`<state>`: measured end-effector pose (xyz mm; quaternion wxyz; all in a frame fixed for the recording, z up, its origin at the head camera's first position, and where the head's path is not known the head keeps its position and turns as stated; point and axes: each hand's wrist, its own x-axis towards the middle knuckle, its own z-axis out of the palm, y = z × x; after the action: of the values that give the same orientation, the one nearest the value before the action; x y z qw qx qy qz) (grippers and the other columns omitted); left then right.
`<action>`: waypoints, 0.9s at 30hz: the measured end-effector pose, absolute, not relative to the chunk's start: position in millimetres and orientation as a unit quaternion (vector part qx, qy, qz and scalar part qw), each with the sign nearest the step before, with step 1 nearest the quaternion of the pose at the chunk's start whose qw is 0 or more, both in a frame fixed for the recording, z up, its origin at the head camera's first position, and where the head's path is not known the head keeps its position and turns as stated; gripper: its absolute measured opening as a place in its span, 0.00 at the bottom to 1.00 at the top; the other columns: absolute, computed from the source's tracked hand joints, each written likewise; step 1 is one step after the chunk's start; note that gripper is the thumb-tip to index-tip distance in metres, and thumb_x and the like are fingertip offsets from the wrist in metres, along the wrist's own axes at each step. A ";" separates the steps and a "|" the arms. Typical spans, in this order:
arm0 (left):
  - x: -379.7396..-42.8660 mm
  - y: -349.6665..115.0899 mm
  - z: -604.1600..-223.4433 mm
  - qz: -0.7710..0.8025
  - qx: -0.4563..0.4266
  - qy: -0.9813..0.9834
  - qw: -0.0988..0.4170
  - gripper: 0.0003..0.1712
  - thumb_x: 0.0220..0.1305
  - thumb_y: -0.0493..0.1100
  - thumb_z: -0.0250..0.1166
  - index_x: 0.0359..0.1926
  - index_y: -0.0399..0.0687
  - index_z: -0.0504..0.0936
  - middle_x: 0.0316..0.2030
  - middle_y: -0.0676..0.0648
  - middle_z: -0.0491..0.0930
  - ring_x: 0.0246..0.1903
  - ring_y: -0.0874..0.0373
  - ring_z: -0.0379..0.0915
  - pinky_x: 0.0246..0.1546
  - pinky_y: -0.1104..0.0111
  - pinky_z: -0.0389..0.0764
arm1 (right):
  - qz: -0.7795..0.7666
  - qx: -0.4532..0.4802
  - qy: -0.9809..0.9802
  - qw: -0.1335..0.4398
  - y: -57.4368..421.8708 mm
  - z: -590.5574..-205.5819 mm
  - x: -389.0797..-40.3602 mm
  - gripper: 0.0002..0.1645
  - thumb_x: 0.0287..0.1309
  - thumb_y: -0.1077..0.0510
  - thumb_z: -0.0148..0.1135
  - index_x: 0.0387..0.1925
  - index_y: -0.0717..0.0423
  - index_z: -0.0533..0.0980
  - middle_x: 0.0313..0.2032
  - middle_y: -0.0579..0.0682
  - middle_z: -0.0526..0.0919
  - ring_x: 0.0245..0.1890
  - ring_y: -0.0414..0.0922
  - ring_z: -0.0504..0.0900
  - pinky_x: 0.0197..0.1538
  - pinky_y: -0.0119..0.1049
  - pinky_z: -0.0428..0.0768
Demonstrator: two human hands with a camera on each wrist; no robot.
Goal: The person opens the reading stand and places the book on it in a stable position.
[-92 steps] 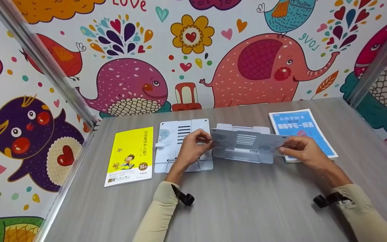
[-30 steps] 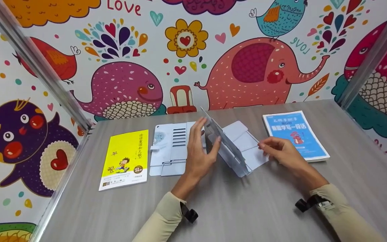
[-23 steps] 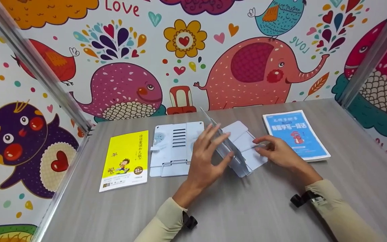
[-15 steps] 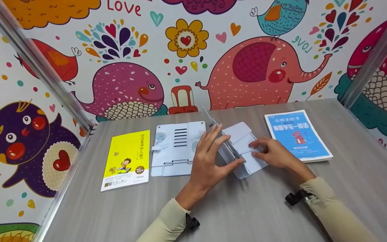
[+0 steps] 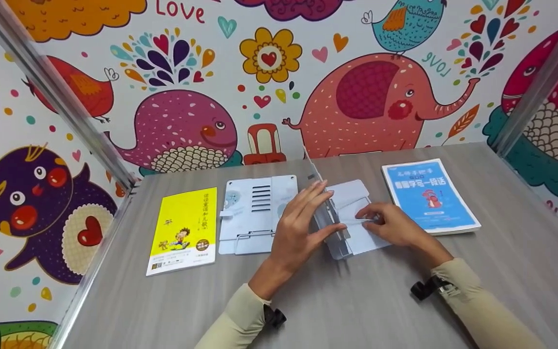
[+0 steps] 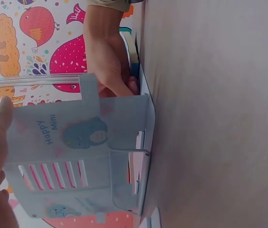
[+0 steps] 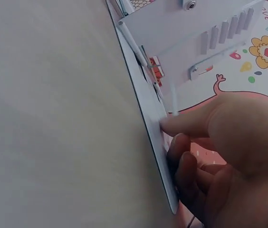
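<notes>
A pale metal book stand (image 5: 354, 191) stands half unfolded on the table, one plate flat and the slotted panel (image 6: 53, 154) raised steeply. My left hand (image 5: 296, 230) holds that raised panel, fingers along its left face and thumb reaching over towards the near edge. Low on the right side, my right hand (image 5: 395, 223) pinches a thin rod of the stand above the flat plate (image 7: 153, 118). The rod is blurred in the right wrist view. Left of the left hand, a second book stand (image 5: 245, 223) lies flat, partly covered by that hand.
A yellow book (image 5: 184, 223) lies at the left of the grey table (image 5: 356, 310). Beyond the right hand lies a blue-covered book (image 5: 431, 194). A wall with cartoon animals (image 5: 366, 102) rises behind the table, with metal posts at the corners.
The stand has turned from facing me to sideways, its panel now more upright. My left hand moved onto the panel's face; my right hand left its edge and now pinches the rod.
</notes>
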<state>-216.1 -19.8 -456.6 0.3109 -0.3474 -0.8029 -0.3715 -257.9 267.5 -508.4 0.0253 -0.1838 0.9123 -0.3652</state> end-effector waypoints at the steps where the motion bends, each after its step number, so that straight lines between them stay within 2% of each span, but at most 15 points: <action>1: -216.5 -20.4 -456.3 -0.374 -0.348 -0.801 0.311 0.41 0.65 0.58 0.77 0.75 0.54 0.77 0.78 0.51 0.74 0.80 0.54 0.66 0.81 0.57 0.67 | -0.366 -0.181 0.913 0.021 267.6 -508.6 -257.9 0.13 0.69 0.63 0.71 0.53 0.54 0.88 0.48 0.55 0.89 0.40 0.46 0.80 0.43 0.33 0.80; 5: -217.6 -22.6 -455.3 -0.390 -0.350 -0.794 0.309 0.41 0.63 0.52 0.80 0.75 0.53 0.77 0.76 0.51 0.76 0.77 0.56 0.71 0.79 0.58 0.70 | -0.372 -0.169 0.913 0.004 267.2 -508.9 -258.1 0.10 0.68 0.63 0.71 0.48 0.53 0.90 0.46 0.55 0.90 0.37 0.46 0.79 0.38 0.33 0.77; 11: -218.9 -23.5 -453.3 -0.418 -0.363 -0.776 0.302 0.39 0.63 0.45 0.80 0.74 0.49 0.79 0.73 0.47 0.79 0.70 0.55 0.80 0.71 0.63 0.79 | -0.387 -0.161 0.908 -0.025 265.8 -508.5 -257.3 0.12 0.65 0.65 0.74 0.47 0.52 0.92 0.39 0.52 0.88 0.32 0.45 0.76 0.33 0.31 0.73; 15: -219.3 -23.0 -450.9 -0.431 -0.375 -0.767 0.293 0.35 0.66 0.45 0.77 0.73 0.46 0.80 0.72 0.46 0.80 0.68 0.57 0.82 0.68 0.68 0.80 | -0.396 -0.168 0.902 -0.038 264.0 -508.9 -256.0 0.13 0.63 0.65 0.76 0.48 0.51 0.92 0.37 0.50 0.87 0.32 0.44 0.77 0.35 0.30 0.75; 19: -219.9 -22.1 -450.3 -0.441 -0.376 -0.764 0.284 0.32 0.70 0.45 0.74 0.73 0.47 0.80 0.71 0.47 0.81 0.67 0.58 0.83 0.66 0.68 0.81 | -0.418 -0.178 0.890 -0.034 262.2 -510.1 -254.4 0.13 0.65 0.64 0.75 0.50 0.52 0.92 0.39 0.50 0.88 0.34 0.45 0.81 0.38 0.30 0.80; 23: -219.6 -20.5 -451.6 -0.466 -0.374 -0.758 0.261 0.31 0.72 0.45 0.72 0.74 0.49 0.80 0.70 0.48 0.82 0.59 0.54 0.89 0.56 0.67 0.88 | -0.428 -0.186 0.884 -0.028 260.0 -510.6 -253.5 0.13 0.66 0.64 0.74 0.51 0.53 0.91 0.41 0.51 0.89 0.35 0.45 0.82 0.39 0.30 0.81; 27: -217.4 -18.1 -451.9 -0.472 -0.369 -0.762 0.247 0.31 0.73 0.47 0.71 0.74 0.52 0.79 0.67 0.51 0.85 0.53 0.56 0.90 0.48 0.73 0.88 | -0.428 -0.193 0.882 -0.025 257.2 -509.5 -252.6 0.14 0.66 0.64 0.74 0.52 0.52 0.91 0.42 0.51 0.90 0.36 0.45 0.83 0.41 0.29 0.83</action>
<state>-217.4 -18.1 -451.9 0.2475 -0.3687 -0.7618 -0.4717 -252.6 257.2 -509.5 -0.0247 -0.1928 0.8824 -0.4284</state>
